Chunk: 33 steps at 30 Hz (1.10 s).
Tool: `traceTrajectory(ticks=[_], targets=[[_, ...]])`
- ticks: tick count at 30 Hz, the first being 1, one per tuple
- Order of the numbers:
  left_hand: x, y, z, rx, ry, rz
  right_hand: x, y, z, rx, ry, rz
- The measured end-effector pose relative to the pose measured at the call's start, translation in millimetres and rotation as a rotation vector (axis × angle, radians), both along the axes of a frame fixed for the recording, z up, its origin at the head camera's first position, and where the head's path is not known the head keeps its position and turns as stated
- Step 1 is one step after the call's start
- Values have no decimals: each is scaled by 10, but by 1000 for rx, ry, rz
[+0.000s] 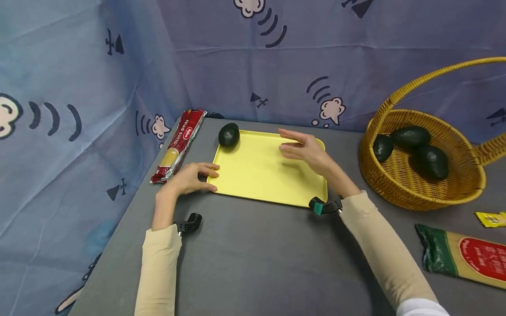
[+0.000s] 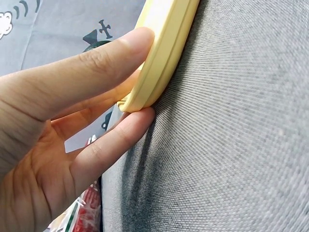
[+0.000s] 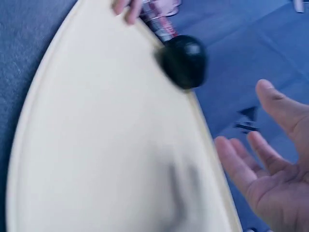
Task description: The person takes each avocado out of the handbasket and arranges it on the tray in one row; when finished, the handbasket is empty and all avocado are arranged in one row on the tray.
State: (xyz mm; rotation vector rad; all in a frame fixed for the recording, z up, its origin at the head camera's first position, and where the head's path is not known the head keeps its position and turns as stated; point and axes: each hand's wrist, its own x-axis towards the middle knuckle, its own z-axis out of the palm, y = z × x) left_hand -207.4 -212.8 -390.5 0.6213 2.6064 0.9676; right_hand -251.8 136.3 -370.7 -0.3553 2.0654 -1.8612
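Note:
A yellow tray (image 1: 265, 171) lies on the grey table, and a dark green avocado (image 1: 229, 135) sits at its far left corner. My left hand (image 1: 193, 177) holds the tray's left edge near the front corner. In the left wrist view, the thumb (image 2: 108, 60) presses one side of the tray's rim (image 2: 164, 53) and a finger touches it from below. Over the tray's right part hovers my right hand (image 1: 306, 151), fingers spread and nothing held. The right wrist view shows the same loose right hand (image 3: 275, 174) apart from the avocado (image 3: 183, 62).
At right stands a yellow wicker basket (image 1: 419, 197) holding three avocados (image 1: 431, 162). A red pasta packet (image 1: 179, 145) lies beyond my left hand. A green-and-tan packet (image 1: 460, 254) and a small yellow packet (image 1: 490, 219) lie at the right. Patterned cloth (image 1: 276, 66) hangs behind.

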Motion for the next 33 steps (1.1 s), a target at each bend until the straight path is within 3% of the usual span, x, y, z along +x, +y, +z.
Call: traceTrajectory(ticks=[9, 18, 26, 33], targets=[[11, -12, -22, 15, -3, -4, 411, 702, 230, 23, -31, -138], [1, 1, -16, 13, -13, -4, 761, 1314, 409, 68, 77, -126], [-13, 26, 3, -5, -6, 2, 943, 1873, 585, 469, 278, -162], [23, 39, 24, -29, 4, -5, 977, 2363, 539, 639, 240, -194]])
